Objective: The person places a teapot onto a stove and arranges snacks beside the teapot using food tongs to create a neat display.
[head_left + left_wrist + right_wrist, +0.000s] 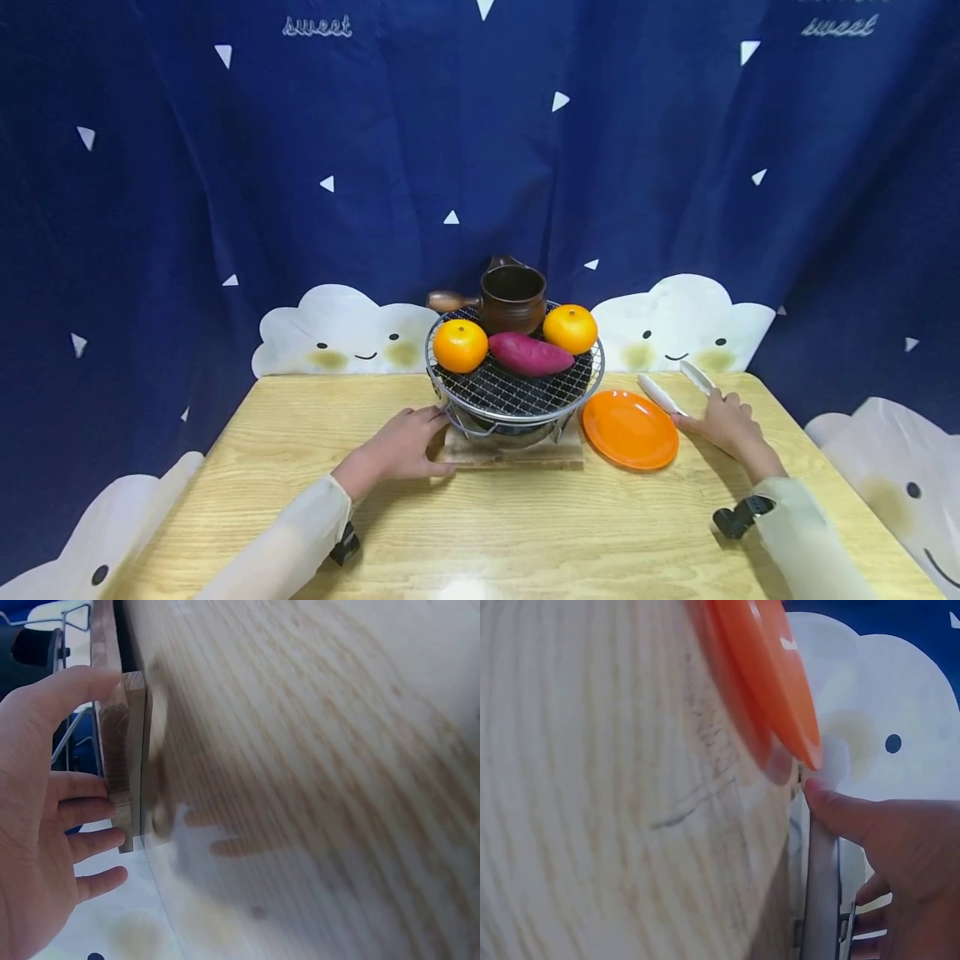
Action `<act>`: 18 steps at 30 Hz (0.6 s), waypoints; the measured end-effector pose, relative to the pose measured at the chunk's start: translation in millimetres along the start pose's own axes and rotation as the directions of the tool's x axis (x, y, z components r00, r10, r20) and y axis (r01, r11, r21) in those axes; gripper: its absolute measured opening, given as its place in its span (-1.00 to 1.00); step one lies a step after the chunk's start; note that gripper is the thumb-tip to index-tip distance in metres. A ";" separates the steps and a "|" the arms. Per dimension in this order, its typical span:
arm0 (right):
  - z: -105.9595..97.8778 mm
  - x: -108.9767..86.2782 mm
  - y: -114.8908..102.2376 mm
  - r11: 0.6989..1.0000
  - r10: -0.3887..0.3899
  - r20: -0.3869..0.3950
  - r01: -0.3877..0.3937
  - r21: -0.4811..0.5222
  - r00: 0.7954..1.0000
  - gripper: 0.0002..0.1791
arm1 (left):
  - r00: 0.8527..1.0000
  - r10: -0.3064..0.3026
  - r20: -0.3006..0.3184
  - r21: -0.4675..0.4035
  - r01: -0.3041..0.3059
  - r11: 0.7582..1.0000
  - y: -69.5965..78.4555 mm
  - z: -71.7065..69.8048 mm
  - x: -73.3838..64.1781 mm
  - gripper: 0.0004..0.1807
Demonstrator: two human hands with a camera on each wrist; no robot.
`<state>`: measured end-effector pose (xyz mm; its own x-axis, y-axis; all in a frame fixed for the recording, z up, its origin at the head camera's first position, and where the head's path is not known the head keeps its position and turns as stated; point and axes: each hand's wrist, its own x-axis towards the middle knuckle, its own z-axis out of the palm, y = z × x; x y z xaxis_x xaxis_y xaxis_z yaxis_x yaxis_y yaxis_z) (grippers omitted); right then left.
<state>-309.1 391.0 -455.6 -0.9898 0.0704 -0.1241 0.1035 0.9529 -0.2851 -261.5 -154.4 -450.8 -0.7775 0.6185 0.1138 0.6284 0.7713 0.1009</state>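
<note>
My left hand (401, 443), thumb and fingers spread, touches the left end of a wooden board (517, 458). A round tabletop grill stands on that board, topped by a wire rack (517, 402). The rack bears two tangerines (461, 346), a purple sweet potato (530, 356) and a brown side-handled pot (513, 300). At the right, my right hand (727, 429) holds a pair of pale tongs (661, 395), whose two arms stand spread apart. In the right wrist view the thumb lies against one arm of the tongs (823, 885), fingers partly hidden behind.
An orange plate (630, 431) lies between the grill and the tongs. Behind the wooden table (480, 525) hangs a dark blue curtain (390, 142) with white triangles and smiling clouds. Each wrist carries a small black camera (741, 517).
</note>
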 end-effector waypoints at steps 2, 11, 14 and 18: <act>-2.0 1.6 -0.6 1.000 0.004 0.013 -0.004 0.007 1.000 0.38 | 1.000 -0.016 0.016 -0.021 0.017 1.000 -1.1 -1.9 -0.9 -0.01; -5.3 2.5 -0.8 0.998 -0.002 0.049 -0.001 0.059 0.999 0.30 | 0.999 -0.032 0.010 -0.038 0.032 0.999 -5.1 -7.0 -1.9 -0.05; -6.2 1.5 -0.5 0.996 -0.011 0.038 0.007 0.091 0.999 0.28 | 0.999 -0.037 -0.024 -0.052 0.035 0.998 -6.2 -10.1 -3.0 -0.12; -5.6 0.3 -1.0 0.993 -0.016 -0.052 0.021 0.114 0.999 0.22 | 0.990 -0.038 -0.137 -0.077 0.027 0.997 -9.5 -14.2 -5.1 -0.34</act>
